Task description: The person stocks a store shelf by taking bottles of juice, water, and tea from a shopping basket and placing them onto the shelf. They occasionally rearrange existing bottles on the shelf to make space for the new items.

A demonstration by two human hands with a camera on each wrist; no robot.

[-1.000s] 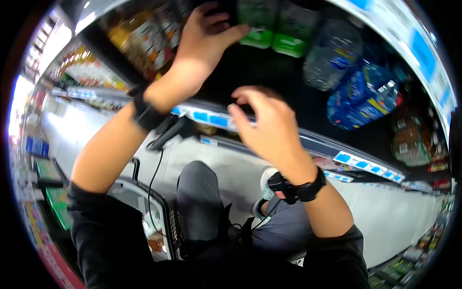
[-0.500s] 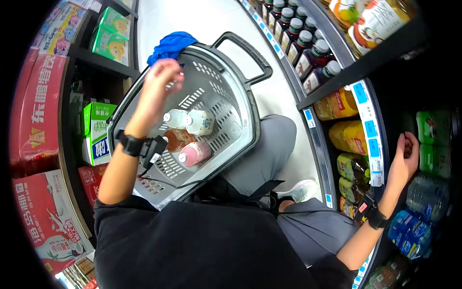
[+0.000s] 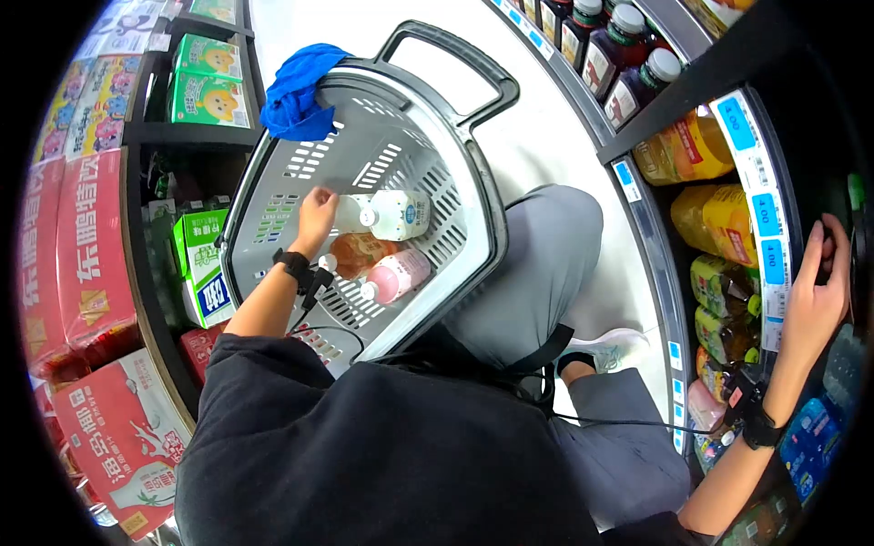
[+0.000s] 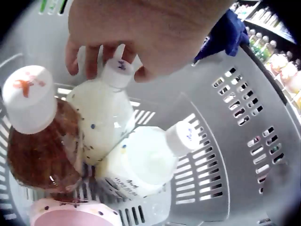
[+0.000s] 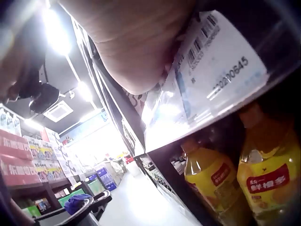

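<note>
Inside the grey basket (image 3: 482, 173), my left hand (image 3: 315, 218) is at the neck of a white bottle (image 3: 350, 213). The left wrist view shows the fingers of that hand (image 4: 136, 35) curled round the white cap (image 4: 118, 72), the thumb on its other side. Beside it lie a second white bottle (image 3: 402, 214), a brown bottle (image 3: 359, 256) and a pink bottle (image 3: 401, 276). My right hand (image 3: 817, 296) rests at the shelf edge with loosely bent fingers and holds nothing; in the right wrist view its palm (image 5: 136, 44) is against the price labels (image 5: 211, 70).
A blue cloth (image 3: 300, 96) hangs over the basket's rim near its handle (image 3: 496, 68). Red cartons (image 3: 96, 255) and green boxes (image 3: 211, 82) fill the left shelves. Yellow drink bottles (image 3: 715, 223) and dark bottles (image 3: 619, 50) stand on the right shelves.
The view has swung from the shelf to the basket. My left hand has come down into the basket and taken hold of a bottle cap. My right hand has stayed by the shelf.
</note>
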